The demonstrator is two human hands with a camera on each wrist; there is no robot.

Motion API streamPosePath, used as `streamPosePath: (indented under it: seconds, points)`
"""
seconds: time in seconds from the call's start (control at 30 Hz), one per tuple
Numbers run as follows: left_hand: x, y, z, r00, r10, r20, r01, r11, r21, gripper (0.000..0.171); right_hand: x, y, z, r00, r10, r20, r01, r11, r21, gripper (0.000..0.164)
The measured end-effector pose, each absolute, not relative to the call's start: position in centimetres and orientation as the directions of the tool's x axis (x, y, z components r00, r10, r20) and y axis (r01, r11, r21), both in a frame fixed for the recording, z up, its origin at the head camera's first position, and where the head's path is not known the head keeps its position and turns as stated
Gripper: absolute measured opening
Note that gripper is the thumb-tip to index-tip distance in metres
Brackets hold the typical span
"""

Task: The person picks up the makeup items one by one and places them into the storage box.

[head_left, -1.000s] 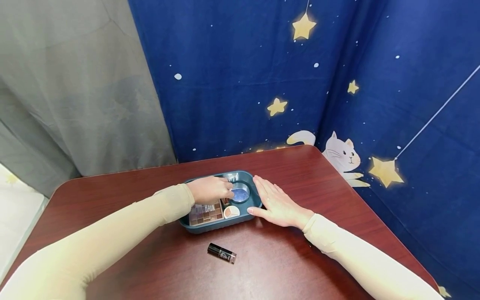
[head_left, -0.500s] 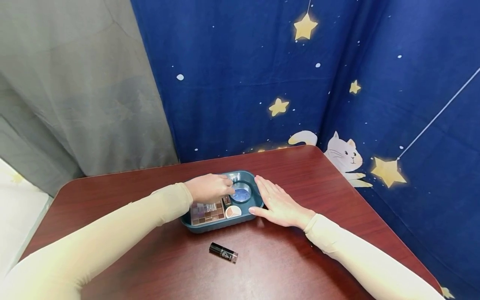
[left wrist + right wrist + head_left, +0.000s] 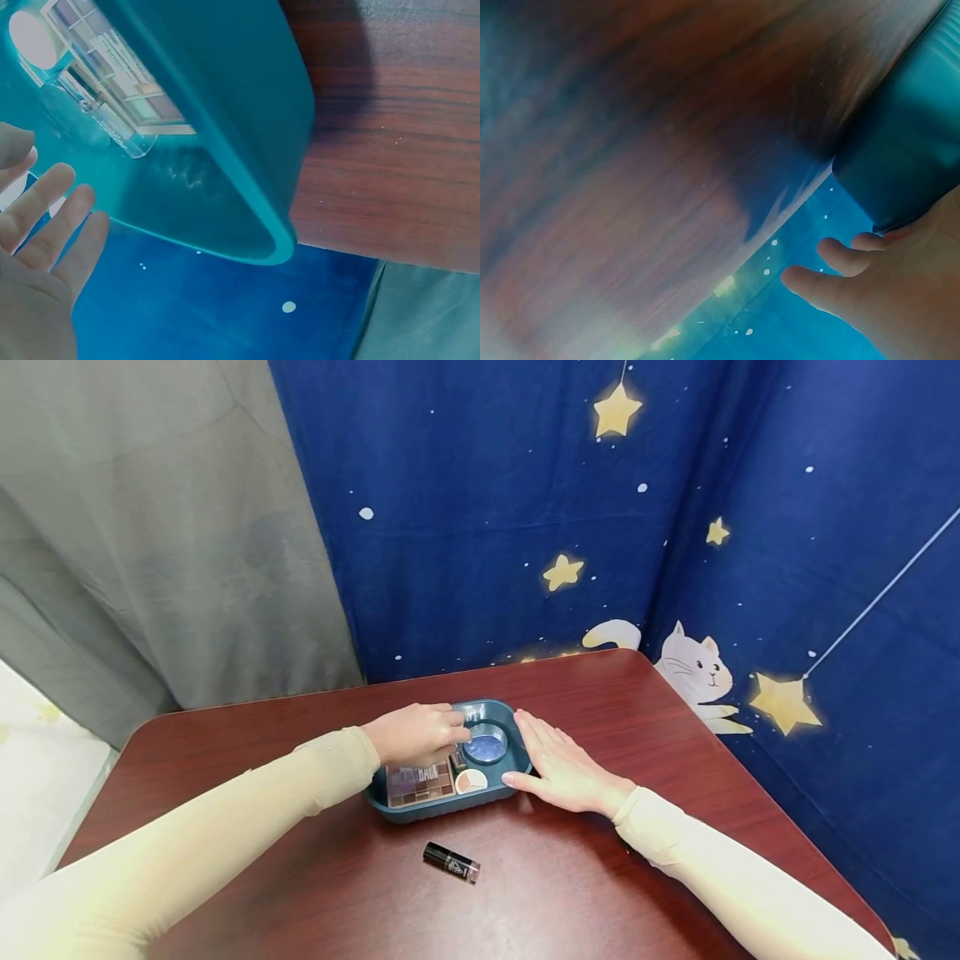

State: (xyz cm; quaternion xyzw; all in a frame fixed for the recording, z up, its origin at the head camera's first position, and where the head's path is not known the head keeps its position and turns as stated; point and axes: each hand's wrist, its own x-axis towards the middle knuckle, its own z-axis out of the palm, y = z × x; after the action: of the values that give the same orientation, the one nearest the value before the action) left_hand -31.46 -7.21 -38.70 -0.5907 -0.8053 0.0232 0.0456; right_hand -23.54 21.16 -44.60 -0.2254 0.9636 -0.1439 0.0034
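Observation:
My left hand (image 3: 416, 733) hovers over the teal tray (image 3: 427, 812), its fingers loosely bent, and nothing shows between them in the left wrist view. Below it lies an eyeshadow palette (image 3: 420, 787) with a clear lid. Beside the palette sit a small clear-ended tube (image 3: 105, 116), partly hidden in the head view, and a round compact (image 3: 471, 782) with a three-part pan. A round clear case (image 3: 486, 745) with a bluish base fills part of the tray's right end. My right hand (image 3: 562, 772) rests against the tray's right end, fingers straight and thumb at the rim.
A black cosmetic tube (image 3: 450, 862) lies on the reddish-brown wooden table (image 3: 315, 893), in front of the tray. Behind the table hang a grey curtain (image 3: 180, 527) and a blue curtain (image 3: 465, 543) with stars and a white cat.
My left hand has shifted slightly and lifted a little over the tray, uncovering more of the small tube. My right hand stays at the tray's end. The whole head view has drifted slightly right.

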Motion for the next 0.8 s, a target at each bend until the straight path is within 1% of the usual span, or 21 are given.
streamPosePath:
  seconds: [0.2,0.47,0.6,0.8]
  points:
    - [-31.1,-7.8,-38.8,-0.311,0.947,0.086,0.945,0.318,-0.079,0.028,-23.6,21.2,-44.7,-0.897,-0.439,0.052,-0.435,0.856,-0.279,0.104]
    - [-30.4,-8.6,-38.7,-0.323,0.926,0.193,0.937,0.341,-0.068,0.027,-23.7,21.3,-44.8,-0.888,-0.45,0.09,-0.457,0.85,-0.261,0.104]
    - [-29.8,-8.7,-38.6,-0.322,0.916,0.238,0.937,0.344,-0.057,0.027,-23.7,21.4,-44.8,-0.889,-0.448,0.089,-0.455,0.849,-0.267,0.104]
    - [-28.6,-8.8,-38.4,-0.303,0.913,0.271,0.94,0.333,-0.07,0.026,-23.7,21.3,-44.8,-0.894,-0.441,0.081,-0.445,0.852,-0.277,0.104]
